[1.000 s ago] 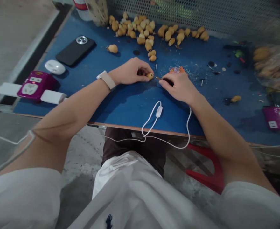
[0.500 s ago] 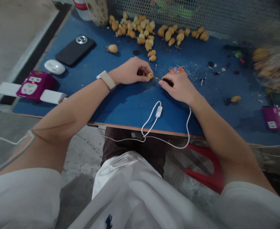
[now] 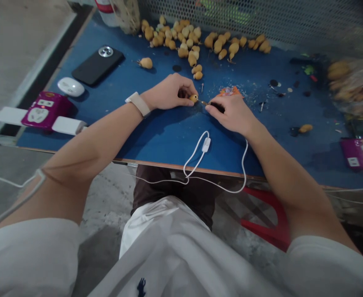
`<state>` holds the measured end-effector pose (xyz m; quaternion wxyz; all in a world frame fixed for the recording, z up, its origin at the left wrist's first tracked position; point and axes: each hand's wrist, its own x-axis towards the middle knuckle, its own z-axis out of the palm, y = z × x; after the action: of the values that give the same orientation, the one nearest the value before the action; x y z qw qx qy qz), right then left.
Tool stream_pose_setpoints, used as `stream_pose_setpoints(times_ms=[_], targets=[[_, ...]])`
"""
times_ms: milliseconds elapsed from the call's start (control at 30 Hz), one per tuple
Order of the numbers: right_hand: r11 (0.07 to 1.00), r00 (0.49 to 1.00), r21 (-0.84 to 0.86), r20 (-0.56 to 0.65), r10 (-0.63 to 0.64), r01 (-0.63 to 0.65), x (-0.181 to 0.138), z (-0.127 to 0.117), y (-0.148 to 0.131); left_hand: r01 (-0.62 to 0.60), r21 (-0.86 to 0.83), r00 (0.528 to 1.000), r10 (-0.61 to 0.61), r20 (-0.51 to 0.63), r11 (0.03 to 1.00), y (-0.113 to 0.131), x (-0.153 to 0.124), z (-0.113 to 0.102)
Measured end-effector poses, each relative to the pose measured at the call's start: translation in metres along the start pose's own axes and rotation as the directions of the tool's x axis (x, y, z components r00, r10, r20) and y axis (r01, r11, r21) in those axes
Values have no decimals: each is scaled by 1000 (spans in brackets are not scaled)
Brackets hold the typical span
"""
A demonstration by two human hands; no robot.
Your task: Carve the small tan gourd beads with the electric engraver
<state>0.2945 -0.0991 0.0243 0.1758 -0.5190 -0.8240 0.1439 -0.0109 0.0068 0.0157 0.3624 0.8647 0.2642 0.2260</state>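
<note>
My left hand (image 3: 169,91) rests on the blue table (image 3: 156,132) and pinches a small tan gourd (image 3: 194,98) between thumb and fingers. My right hand (image 3: 232,112) is closed round a thin dark tool (image 3: 214,105) whose metal tip touches the gourd's side. A white cord with an inline switch (image 3: 206,144) runs from under my right hand and loops over the table's front edge. A pale watch band sits on my left wrist.
A heap of tan gourds (image 3: 187,39) lies at the table's back; a lone gourd (image 3: 146,63) and another (image 3: 305,128) lie apart. A black phone (image 3: 97,64), white case (image 3: 71,86) and magenta power strip (image 3: 45,110) sit left. A mesh screen stands behind.
</note>
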Motion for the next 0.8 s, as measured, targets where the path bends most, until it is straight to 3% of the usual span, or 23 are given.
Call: stream_pose_setpoints(times_ms=[133,600,800], targets=[[1000,1000,-8,-1,11,-11,0,0,-1,32,29,999,-34,37,999,4,0,-1],[1000,999,-4,38,0,0,-6,-4,4,35,-4,998,-35,-54,999,7,-5,5],[1000,1000,2,15,1,-1,-5,-2,-2,17,27,999,-16,-29,999,1,-3,6]])
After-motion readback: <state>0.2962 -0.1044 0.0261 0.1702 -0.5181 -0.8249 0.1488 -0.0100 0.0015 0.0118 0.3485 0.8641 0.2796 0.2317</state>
